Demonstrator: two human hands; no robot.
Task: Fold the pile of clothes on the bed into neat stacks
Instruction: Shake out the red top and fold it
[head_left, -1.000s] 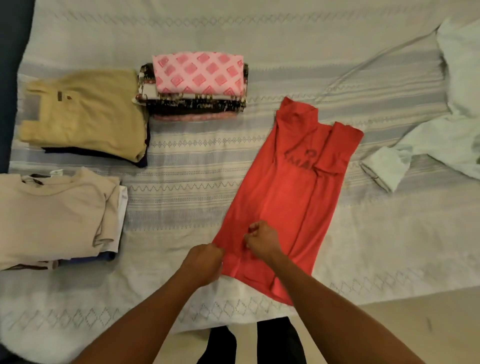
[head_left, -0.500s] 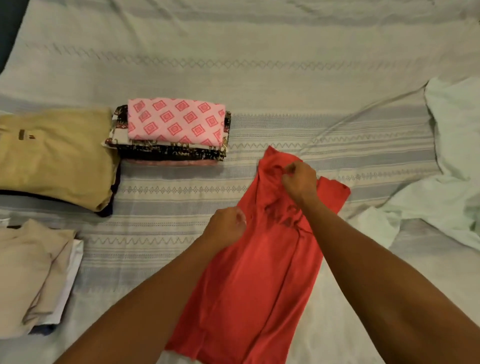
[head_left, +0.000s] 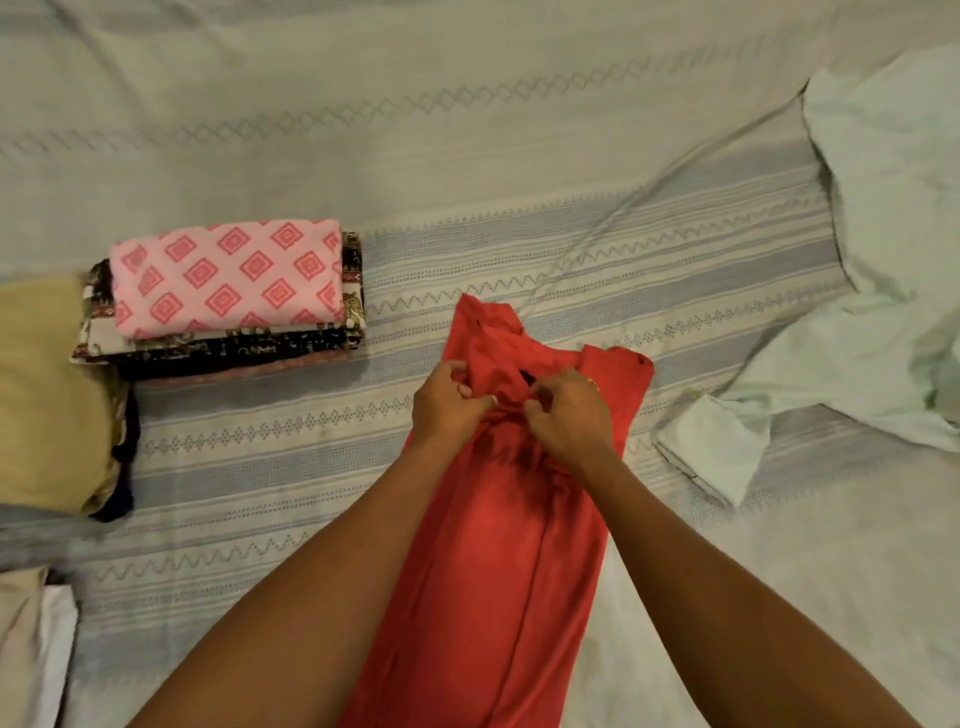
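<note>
A red shirt (head_left: 498, 561) lies lengthwise on the bed, folded into a long narrow strip with its collar end pointing away from me. My left hand (head_left: 448, 400) grips the fabric near the collar on the left side. My right hand (head_left: 569, 413) pinches the cloth just right of it, close to the neck opening. Both forearms stretch over the lower part of the shirt. A pale mint garment (head_left: 883, 322) lies unfolded at the right.
A folded stack topped by a pink diamond-print cloth (head_left: 228, 280) stands at the left. A folded tan garment (head_left: 47, 415) lies at the far left, another beige and white stack (head_left: 31, 639) at the lower left. The striped bedspread (head_left: 519, 145) covers the bed.
Both hands have moved from the shirt's near hem up to its collar end. The left hand has joined the right one there, and the view has shifted closer to the shirt.
</note>
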